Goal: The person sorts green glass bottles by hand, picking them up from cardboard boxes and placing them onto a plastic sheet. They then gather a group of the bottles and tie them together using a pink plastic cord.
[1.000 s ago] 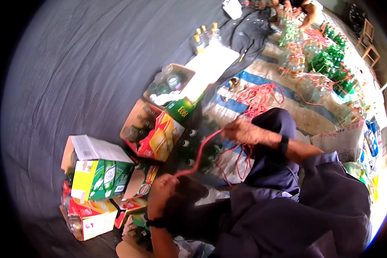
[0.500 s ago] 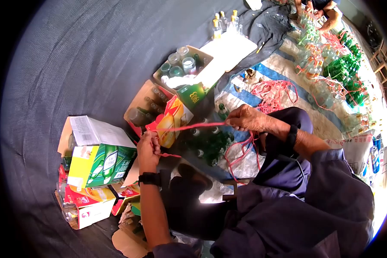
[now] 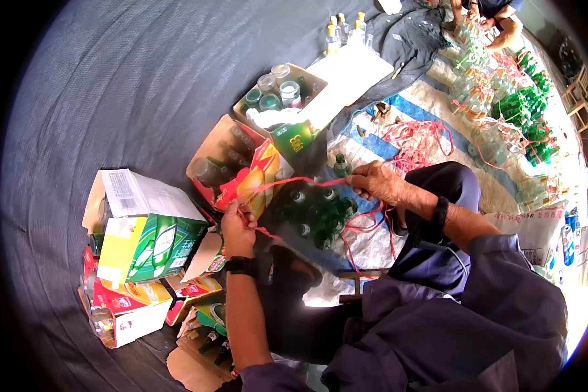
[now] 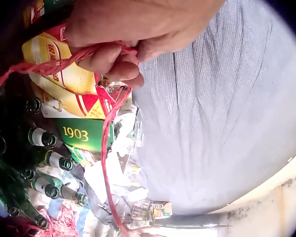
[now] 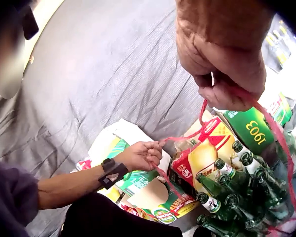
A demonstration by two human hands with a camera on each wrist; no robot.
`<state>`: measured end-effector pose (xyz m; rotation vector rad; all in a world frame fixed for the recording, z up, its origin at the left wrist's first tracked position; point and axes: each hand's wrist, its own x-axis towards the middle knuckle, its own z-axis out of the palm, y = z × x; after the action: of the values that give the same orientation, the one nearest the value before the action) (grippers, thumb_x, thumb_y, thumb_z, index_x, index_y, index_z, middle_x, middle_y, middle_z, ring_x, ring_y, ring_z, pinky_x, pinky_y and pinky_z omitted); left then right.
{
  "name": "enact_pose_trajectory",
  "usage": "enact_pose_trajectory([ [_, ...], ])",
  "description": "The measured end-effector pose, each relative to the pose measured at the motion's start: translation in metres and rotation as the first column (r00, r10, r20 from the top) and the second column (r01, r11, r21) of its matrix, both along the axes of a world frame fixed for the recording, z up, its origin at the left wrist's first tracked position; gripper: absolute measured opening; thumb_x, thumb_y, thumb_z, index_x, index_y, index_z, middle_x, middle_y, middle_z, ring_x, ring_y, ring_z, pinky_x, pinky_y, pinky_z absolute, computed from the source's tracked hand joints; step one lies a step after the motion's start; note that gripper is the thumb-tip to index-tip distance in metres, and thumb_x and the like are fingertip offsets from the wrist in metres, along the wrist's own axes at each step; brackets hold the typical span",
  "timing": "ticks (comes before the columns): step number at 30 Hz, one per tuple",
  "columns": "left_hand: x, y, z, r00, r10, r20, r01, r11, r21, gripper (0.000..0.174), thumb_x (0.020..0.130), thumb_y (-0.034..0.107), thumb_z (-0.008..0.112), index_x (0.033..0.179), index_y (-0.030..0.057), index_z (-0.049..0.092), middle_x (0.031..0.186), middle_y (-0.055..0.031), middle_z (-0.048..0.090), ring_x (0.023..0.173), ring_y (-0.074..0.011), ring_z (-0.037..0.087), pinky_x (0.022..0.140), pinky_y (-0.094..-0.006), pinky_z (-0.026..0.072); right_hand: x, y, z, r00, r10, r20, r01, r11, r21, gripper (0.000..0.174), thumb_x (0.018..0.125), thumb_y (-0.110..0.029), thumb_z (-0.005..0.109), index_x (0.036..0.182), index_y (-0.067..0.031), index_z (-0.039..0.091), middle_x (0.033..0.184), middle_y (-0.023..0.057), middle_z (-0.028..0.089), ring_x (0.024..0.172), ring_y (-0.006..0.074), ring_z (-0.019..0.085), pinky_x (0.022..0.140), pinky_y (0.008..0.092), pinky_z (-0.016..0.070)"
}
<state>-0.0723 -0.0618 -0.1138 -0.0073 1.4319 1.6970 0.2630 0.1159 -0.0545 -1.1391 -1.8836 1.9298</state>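
Observation:
A length of red plastic twine (image 3: 294,183) stretches with a slight sag between my two hands. My left hand (image 3: 239,228) pinches it near one end, and a short tail hangs below the fingers. My right hand (image 3: 377,183) holds the twine farther along, with fingers and thumb curled round it; from there it runs down toward the ground. Just under the twine stands a cluster of green glass bottles (image 3: 320,215), their open necks upward in the right wrist view. Behind the right hand lies a loose heap of the same twine (image 3: 415,140) on a striped sheet (image 3: 477,150).
Cardboard boxes with bottles, such as a green and white carton (image 3: 157,242) and a red and yellow box (image 3: 209,157), stand at the left. A box of glass jars (image 3: 310,85) is farther off. Tied bottle bundles (image 3: 522,104) line the right; another person (image 3: 496,19) works at the back.
My left hand has risen from low beside my knee, then shifted slightly right. The twine, slanted at first, went taut and level, and now sags a little. The head view has swung left.

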Motion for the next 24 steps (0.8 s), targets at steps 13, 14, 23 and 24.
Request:
enact_pose_trajectory([
  [13, 0.159, 0.001, 0.036, 0.836, -0.53, 0.138, 0.539, 0.842, -0.027, 0.029, 0.099, 0.034, 0.057, 0.099, 0.006, 0.063, 0.068, -0.0011, 0.057, 0.048, -0.0088, 0.049, 0.04, -0.0206, 0.0303, -0.011, -0.054, -0.015, 0.937, 0.311, -0.16, -0.205, 0.86, 0.467, 0.03, 0.095, -0.022, 0.06, 0.079, 0.0014, 0.066, 0.064, 0.0015, 0.058, 0.057, 0.0083, 0.051, 0.052, 0.0273, 0.0421],
  [14, 0.164, 0.002, 0.025, 0.834, -0.532, 0.15, 0.533, 0.845, 0.031, 0.028, 0.098, 0.033, 0.058, 0.099, 0.0058, 0.064, 0.068, -0.0013, 0.059, 0.047, -0.0083, 0.048, 0.04, -0.0205, 0.0298, -0.011, -0.06, -0.015, 0.937, 0.312, -0.16, -0.206, 0.858, 0.47, 0.03, 0.095, -0.022, 0.06, 0.079, 0.0014, 0.066, 0.064, 0.0015, 0.058, 0.057, 0.0083, 0.051, 0.052, 0.0273, 0.0421],
  [23, 0.157, 0.004, 0.035, 0.935, -0.346, 0.08, 0.343, 0.938, 0.056, 0.021, 0.099, 0.023, 0.058, 0.099, 0.0036, 0.064, 0.071, -0.0031, 0.061, 0.047, -0.0091, 0.049, 0.04, -0.0207, 0.0304, 0.028, -0.071, -0.004, 0.881, 0.382, 0.278, -0.451, 0.855, 0.256, 0.033, 0.089, -0.025, 0.061, 0.111, -0.0013, 0.065, 0.092, 0.0193, 0.07, 0.073, 0.029, 0.069, 0.066, 0.0396, 0.0535],
  [24, 0.152, 0.005, 0.04, 0.957, -0.285, 0.049, 0.28, 0.956, 0.083, 0.019, 0.1, 0.023, 0.057, 0.097, 0.0051, 0.063, 0.072, -0.0029, 0.062, 0.047, -0.0091, 0.049, 0.039, -0.0204, 0.0302, 0.038, -0.073, -0.005, 0.879, 0.383, 0.285, -0.455, 0.853, 0.257, 0.033, 0.089, -0.025, 0.061, 0.111, -0.0013, 0.065, 0.092, 0.0193, 0.07, 0.073, 0.029, 0.069, 0.066, 0.0396, 0.0535],
])
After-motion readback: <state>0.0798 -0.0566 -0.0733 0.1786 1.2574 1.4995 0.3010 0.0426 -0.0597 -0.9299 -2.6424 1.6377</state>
